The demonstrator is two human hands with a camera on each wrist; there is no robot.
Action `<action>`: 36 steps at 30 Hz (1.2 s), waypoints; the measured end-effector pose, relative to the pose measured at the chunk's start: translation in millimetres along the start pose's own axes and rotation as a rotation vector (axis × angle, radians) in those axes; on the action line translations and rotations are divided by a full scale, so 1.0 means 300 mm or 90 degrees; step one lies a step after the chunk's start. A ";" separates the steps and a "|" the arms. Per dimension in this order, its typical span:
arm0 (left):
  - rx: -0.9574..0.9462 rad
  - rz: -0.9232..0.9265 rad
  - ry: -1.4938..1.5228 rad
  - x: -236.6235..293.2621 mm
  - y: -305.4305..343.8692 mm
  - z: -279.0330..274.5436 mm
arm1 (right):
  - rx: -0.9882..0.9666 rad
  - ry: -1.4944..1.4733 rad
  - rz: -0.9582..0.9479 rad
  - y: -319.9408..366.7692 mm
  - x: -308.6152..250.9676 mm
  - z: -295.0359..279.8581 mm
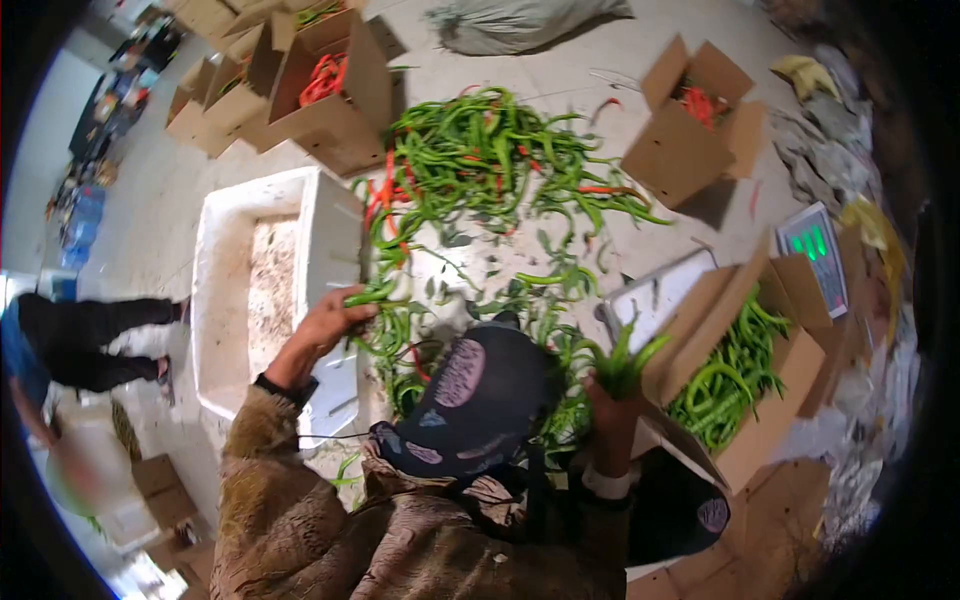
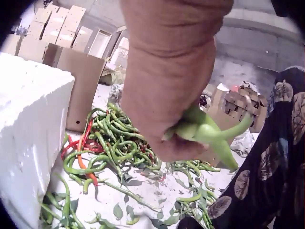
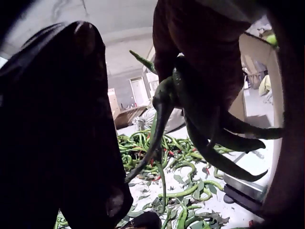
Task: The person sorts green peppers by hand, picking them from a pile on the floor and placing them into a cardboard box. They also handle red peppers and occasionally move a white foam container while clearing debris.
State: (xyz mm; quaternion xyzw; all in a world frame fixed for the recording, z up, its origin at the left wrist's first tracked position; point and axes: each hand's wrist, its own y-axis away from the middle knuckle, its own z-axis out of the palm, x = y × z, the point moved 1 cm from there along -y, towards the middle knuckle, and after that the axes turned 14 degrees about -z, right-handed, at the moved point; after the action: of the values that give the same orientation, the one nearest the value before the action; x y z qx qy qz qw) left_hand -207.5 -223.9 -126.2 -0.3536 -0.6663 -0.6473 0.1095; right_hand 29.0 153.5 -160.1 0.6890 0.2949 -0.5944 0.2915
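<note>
My left hand (image 1: 332, 326) grips a few green chili peppers (image 2: 209, 133) near the inner edge of a white foam box (image 1: 330, 230). A bunch of green chili peppers (image 1: 622, 360) is gripped by my right hand (image 1: 610, 415), their tips sticking out past the fingers in the right wrist view. Just right of that hand stands an open cardboard box (image 1: 760, 440) partly filled with green chili peppers (image 1: 730, 375). In front of my knees spreads a big pile of green chili peppers (image 1: 470, 150), mixed with some red ones (image 1: 390, 200) and loose leaves.
A scale with a lit green display (image 1: 812, 250) and a metal platform (image 1: 660, 290) stands beside the filled box. Cardboard boxes holding red peppers stand at the back left (image 1: 345, 115) and back right (image 1: 690, 150). A stuffed sack (image 1: 520, 25) lies behind. Another person (image 1: 80, 340) is at the left.
</note>
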 end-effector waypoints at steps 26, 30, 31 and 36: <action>-0.085 0.192 -0.143 0.295 0.232 0.213 | 0.075 -0.590 0.150 0.081 -0.442 -0.226; -0.251 0.257 -0.044 0.404 0.549 0.505 | 0.005 -0.650 0.087 0.083 -0.422 -0.200; -0.284 0.233 -0.027 0.397 0.593 0.573 | 0.002 -0.682 0.103 0.092 -0.428 -0.196; -0.409 0.245 -0.277 0.302 0.646 0.849 | 0.034 -0.652 0.040 0.150 -0.445 -0.193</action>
State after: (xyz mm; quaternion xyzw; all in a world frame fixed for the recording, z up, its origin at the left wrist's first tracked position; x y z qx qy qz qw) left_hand -75.1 28.2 45.4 -0.6159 -0.3606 -0.6998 -0.0303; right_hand 84.5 159.5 -18.4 0.3252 0.0782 -0.8540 0.3984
